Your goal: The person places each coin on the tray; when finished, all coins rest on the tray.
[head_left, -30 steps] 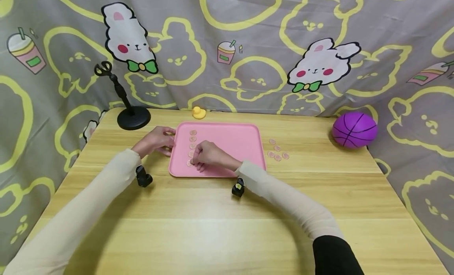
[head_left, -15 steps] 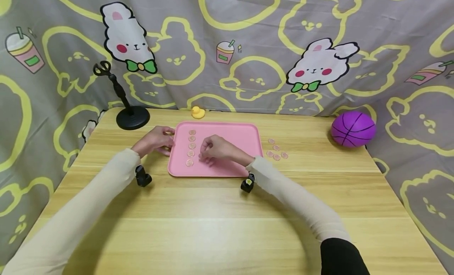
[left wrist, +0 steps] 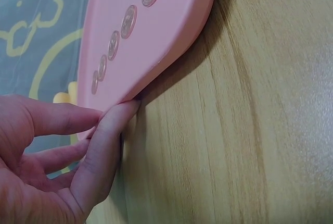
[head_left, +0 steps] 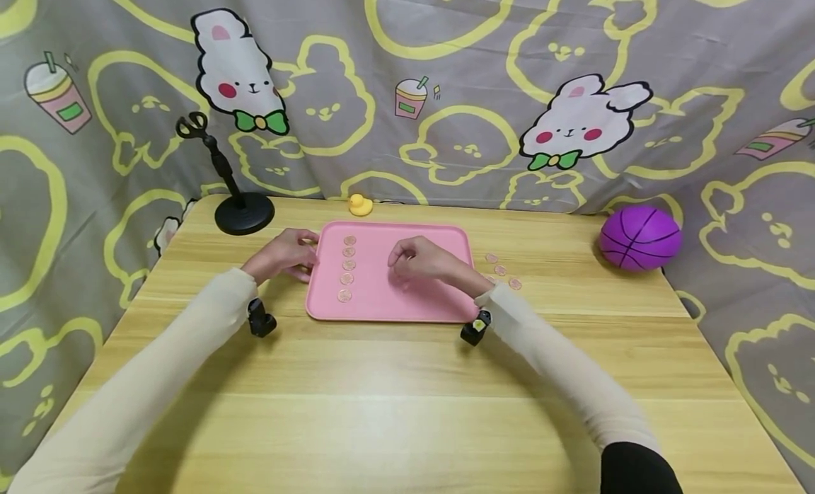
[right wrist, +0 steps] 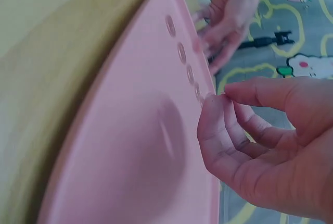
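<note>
If the right hand [head_left: 423, 260] drops low over the pink tray [head_left: 420, 296], its curled, empty fingers could bump the row of coins [head_left: 347, 266] on the tray's left part and mess it up. Pressing too hard, the left hand [head_left: 286, 253], fingers touching the tray's left edge, could slide it. Farther off on the wooden counter [head_left: 395, 409] lie loose coins [head_left: 503, 271], a purple ball [head_left: 639, 237], a yellow duck [head_left: 361, 204] and a black stand [head_left: 238, 211]. A bunny curtain [head_left: 446, 90] hangs behind.
</note>
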`<control>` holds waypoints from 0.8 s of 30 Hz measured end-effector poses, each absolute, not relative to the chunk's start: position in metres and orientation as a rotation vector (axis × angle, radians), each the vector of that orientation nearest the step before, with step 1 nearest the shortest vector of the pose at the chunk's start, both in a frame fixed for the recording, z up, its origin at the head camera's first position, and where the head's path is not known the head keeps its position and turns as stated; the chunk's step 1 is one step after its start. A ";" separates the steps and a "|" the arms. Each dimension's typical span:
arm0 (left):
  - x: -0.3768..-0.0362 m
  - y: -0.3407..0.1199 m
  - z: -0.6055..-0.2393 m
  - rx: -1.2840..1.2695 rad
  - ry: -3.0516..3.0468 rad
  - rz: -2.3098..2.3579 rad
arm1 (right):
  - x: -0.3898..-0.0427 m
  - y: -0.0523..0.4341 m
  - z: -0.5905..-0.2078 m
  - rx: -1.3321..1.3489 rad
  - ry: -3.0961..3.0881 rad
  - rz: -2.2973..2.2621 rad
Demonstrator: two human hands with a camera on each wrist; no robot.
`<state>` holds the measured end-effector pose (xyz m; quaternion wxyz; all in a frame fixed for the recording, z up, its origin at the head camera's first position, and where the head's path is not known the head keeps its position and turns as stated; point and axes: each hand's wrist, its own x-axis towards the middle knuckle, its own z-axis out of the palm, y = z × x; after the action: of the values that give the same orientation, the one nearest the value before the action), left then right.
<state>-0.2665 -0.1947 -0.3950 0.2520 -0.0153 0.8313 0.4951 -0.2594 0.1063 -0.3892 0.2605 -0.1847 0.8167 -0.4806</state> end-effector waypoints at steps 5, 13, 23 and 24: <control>-0.268 -0.194 -0.396 -0.034 2.256 1.351 | -0.262 0.128 -0.383 -0.453 2.223 -1.345; -0.267 -0.195 -0.394 -0.037 2.260 1.358 | -0.267 0.157 -0.378 -0.366 2.286 -1.360; -0.266 -0.194 -0.394 -0.022 2.260 1.346 | -0.273 0.194 -0.378 -0.325 2.365 -1.368; -0.266 -0.194 -0.394 -0.021 2.262 1.343 | -0.274 0.198 -0.378 -0.317 2.376 -1.365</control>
<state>-0.2660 -0.1942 -0.3937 0.2527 -0.0077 0.8320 0.4938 -0.2738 0.1976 -0.3775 0.1902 -0.1128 0.8456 -0.4858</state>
